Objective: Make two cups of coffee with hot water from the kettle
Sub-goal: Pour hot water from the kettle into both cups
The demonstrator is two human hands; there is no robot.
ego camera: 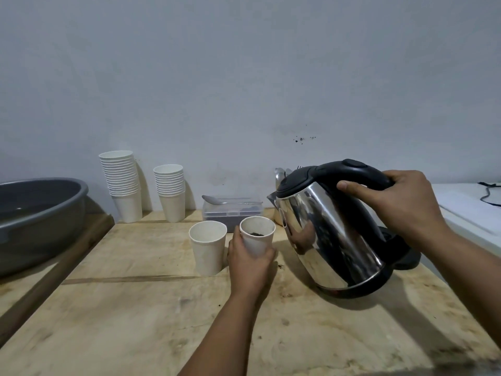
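Note:
My left hand (250,263) grips a white paper cup (257,234), tilted toward the kettle, with dark coffee powder at its bottom. A second white paper cup (208,249) stands upright just left of it on the wooden table (130,321). My right hand (398,206) holds the black handle of a steel kettle (333,240), which is lifted off its black base (401,252) and tipped left, its spout close to the held cup's rim. No water is visible pouring.
A clear container of coffee powder (233,213) with a spoon (225,201) on its lid sits behind the cups. Two stacks of paper cups (122,183) (170,192) stand by the wall. A grey basin (35,218) is at the left, a white surface (471,213) at the right.

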